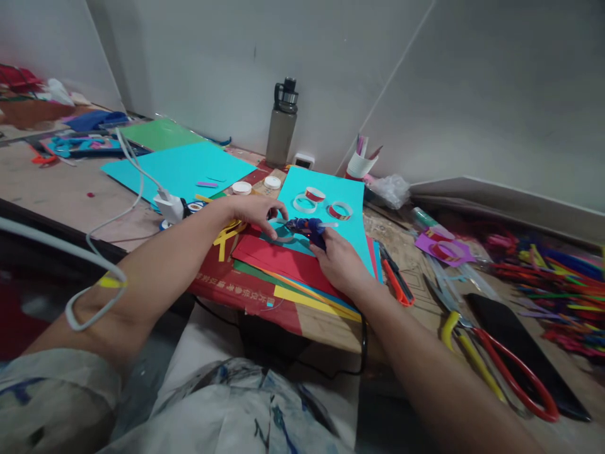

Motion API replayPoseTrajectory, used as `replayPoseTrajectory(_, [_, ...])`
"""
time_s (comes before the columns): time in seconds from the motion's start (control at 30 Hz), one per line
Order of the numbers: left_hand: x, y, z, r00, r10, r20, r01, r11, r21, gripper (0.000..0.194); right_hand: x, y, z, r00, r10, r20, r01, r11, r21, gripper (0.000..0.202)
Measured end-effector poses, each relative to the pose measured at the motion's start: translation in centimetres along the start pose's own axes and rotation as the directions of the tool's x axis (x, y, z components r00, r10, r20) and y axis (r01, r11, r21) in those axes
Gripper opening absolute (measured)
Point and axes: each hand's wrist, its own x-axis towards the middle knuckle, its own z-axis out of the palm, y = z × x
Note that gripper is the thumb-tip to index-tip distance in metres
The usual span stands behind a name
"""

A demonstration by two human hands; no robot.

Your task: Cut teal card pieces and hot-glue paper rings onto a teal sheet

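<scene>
My right hand is wrapped round a dark blue glue gun with a pale stick poking out of its back. The gun's nozzle points left, at a pale ring standing on the blue sheet. My left hand curves round the ring's left side, thumb and fingers closed on its edge. Farther back on the same sheet are a white ring and two red-and-white rings, one upright and one to the right. Under my right wrist lies a red sheet.
A water bottle stands against the wall. A white charger plug with its cable is at the left. To the right lie an orange cutter, red-and-yellow-handled pliers, a black phone and many coloured stems.
</scene>
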Motion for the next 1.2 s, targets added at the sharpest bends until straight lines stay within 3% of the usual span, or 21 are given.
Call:
replayPoseTrajectory(0.13, [0.0, 0.0, 0.0, 1.000, 0.002, 0.005, -0.002, 1.000, -0.002, 0.076, -0.2, 0.0, 0.1, 0.997, -0.075, -0.024, 0.073, 0.994, -0.082, 0.020])
replayPoseTrajectory(0.43, [-0.1, 0.0, -0.1, 1.000, -0.008, 0.010, 0.008, 1.000, 0.002, 0.073, -0.5, -0.9, -1.8, 1.000, 0.001, -0.008, -0.002, 0.999, -0.052, 0.025])
replayPoseTrajectory(0.83, [-0.3, 0.5, -0.4, 1.000, -0.018, 0.019, 0.018, 1.000, 0.020, 0.074, -0.2, -1.1, -2.1, 0.993, 0.116, 0.037, -0.117, 0.993, 0.025, 0.025])
replayPoseTrajectory(1.2, [-0.1, 0.1, -0.2, 1.000, -0.022, 0.012, 0.022, 0.999, 0.029, 0.074, -0.1, -0.9, -0.4, 0.999, -0.035, 0.032, 0.039, 0.991, -0.126, 0.023])
